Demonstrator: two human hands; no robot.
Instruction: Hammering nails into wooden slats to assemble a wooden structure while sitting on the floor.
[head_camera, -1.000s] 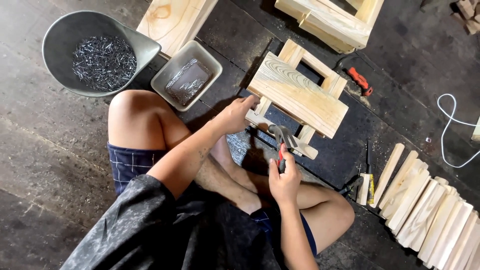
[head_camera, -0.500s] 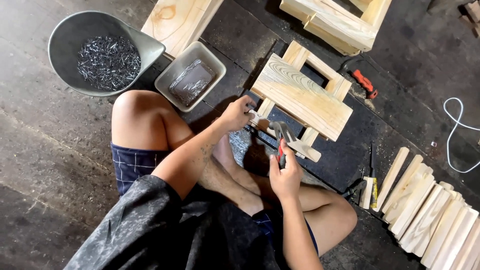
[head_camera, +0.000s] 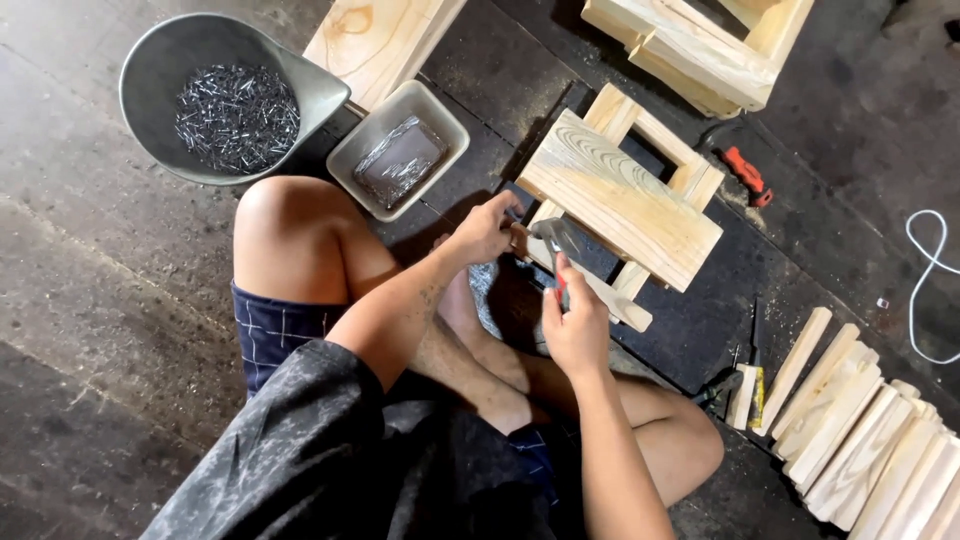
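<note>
Up-left of the left hand (head_camera: 483, 230), whose fingers pinch the wooden frame (head_camera: 620, 200), a grey bowl (head_camera: 160, 60) holds nails (head_camera: 237, 103); nearer, a beige tray (head_camera: 440, 110) holds more. Right hand (head_camera: 575, 325) fingers wrap the hammer (head_camera: 557, 240).

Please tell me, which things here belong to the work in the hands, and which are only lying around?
In use:
left hand, steadying the wooden frame
right hand, holding the hammer

Lying about:
nail bowl
grey tray
red tool
slats
white cable
second frame
</note>
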